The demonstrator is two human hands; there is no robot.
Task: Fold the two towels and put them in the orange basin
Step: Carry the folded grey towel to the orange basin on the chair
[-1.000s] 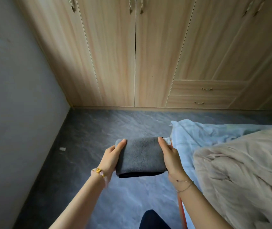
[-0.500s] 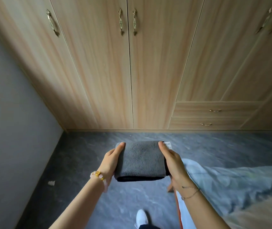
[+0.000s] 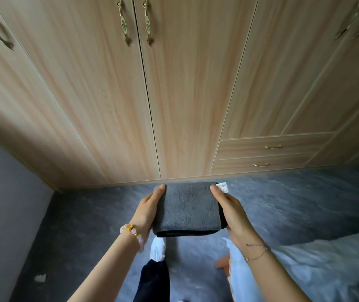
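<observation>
A dark grey towel [image 3: 190,208], folded into a thick rectangle, is held level in front of me above the floor. My left hand [image 3: 148,209] grips its left edge and my right hand [image 3: 231,211] grips its right edge, thumbs on top. A white tag [image 3: 222,186] sticks out at the far right corner. No second towel shows, and no orange basin can be made out; only a small blurred orange patch [image 3: 223,263] shows low by my right wrist.
A light wooden wardrobe [image 3: 174,88] with doors and two drawers [image 3: 267,155] fills the wall ahead. Dark grey marbled floor [image 3: 82,225] lies below. A pale blue bedsheet [image 3: 317,264] is at the lower right, a grey wall [image 3: 6,203] at the left. My leg and white shoe [image 3: 157,250] show beneath the towel.
The view has tilted up and turned left, so the bed has slid toward the lower right. Both hands still hold the folded towel the same way, and my foot has stepped forward.
</observation>
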